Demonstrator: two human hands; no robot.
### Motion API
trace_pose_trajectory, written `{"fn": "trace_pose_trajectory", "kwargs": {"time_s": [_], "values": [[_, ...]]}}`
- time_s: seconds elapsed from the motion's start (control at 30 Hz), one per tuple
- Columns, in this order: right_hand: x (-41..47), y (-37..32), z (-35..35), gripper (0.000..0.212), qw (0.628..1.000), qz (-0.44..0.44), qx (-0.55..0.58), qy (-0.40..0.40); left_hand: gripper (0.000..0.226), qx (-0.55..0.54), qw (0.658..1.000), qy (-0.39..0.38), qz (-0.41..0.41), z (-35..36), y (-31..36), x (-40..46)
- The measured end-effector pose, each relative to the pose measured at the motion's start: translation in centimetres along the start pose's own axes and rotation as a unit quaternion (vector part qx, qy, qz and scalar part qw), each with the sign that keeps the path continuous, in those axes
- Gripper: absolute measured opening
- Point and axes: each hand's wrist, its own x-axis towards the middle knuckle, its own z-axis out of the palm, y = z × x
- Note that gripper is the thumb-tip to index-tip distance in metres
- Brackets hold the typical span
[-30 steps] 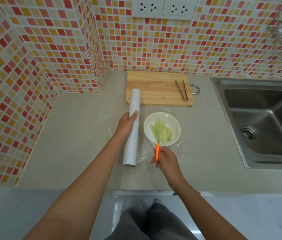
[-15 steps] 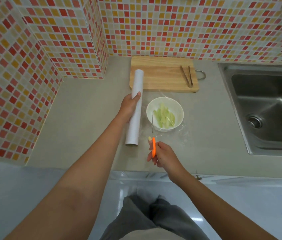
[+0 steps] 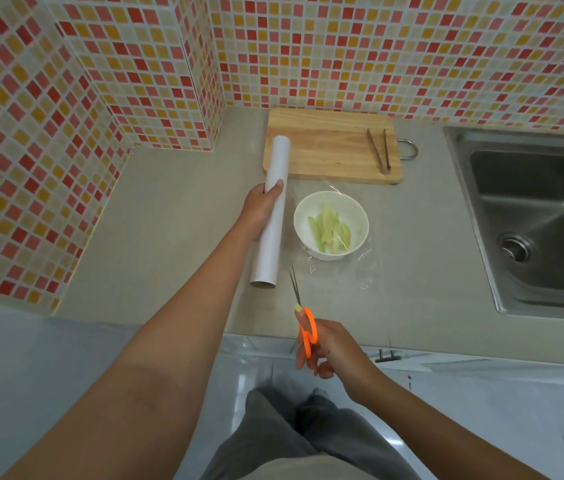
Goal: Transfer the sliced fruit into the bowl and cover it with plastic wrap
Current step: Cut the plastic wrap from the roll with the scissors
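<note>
My left hand (image 3: 260, 211) grips the wrap roll (image 3: 271, 216) at nine o'clock of the bowl (image 3: 331, 224), fruit (image 3: 330, 230) inside under film. My right hand (image 3: 329, 348) holds the scissors (image 3: 303, 317), blades together. I'd smooth the film down around the rim.

Roll (image 3: 272, 209) left of bowl (image 3: 331, 226); board (image 3: 329, 147) behind; sink (image 3: 536, 223) right.

Soft, even light, wide-angle bend at the edges

The counter (image 3: 169, 216) is evenly lit with only faint shadows; glare is caught on the plastic wrap (image 3: 336, 271) and the sink (image 3: 533, 220). Tile lines on the wall (image 3: 66, 98) are bowed toward the borders, and the centre is kept sharp.
</note>
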Motion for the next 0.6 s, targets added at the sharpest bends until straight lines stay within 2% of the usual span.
{"fn": "trace_pose_trajectory", "kwargs": {"time_s": [0.23, 0.37, 0.6], "values": [[-1.2, 0.4, 0.0, 0.058, 0.999, 0.02, -0.017, -0.039, 0.034, 0.013, 1.0, 0.006, -0.004, -0.1, 0.1, 0.0], [-1.9, 0.3, 0.4, 0.059, 0.998, 0.019, 0.01, -0.067, 0.034, 0.01, 1.0, 0.007, -0.007, -0.1, -0.1, -0.1], [-0.7, -2.1, 0.7, 0.058, 0.996, -0.025, 0.073, -0.052, 0.035, 0.001, 1.0, 0.01, -0.01, -0.1, -0.4, -0.2]]}}
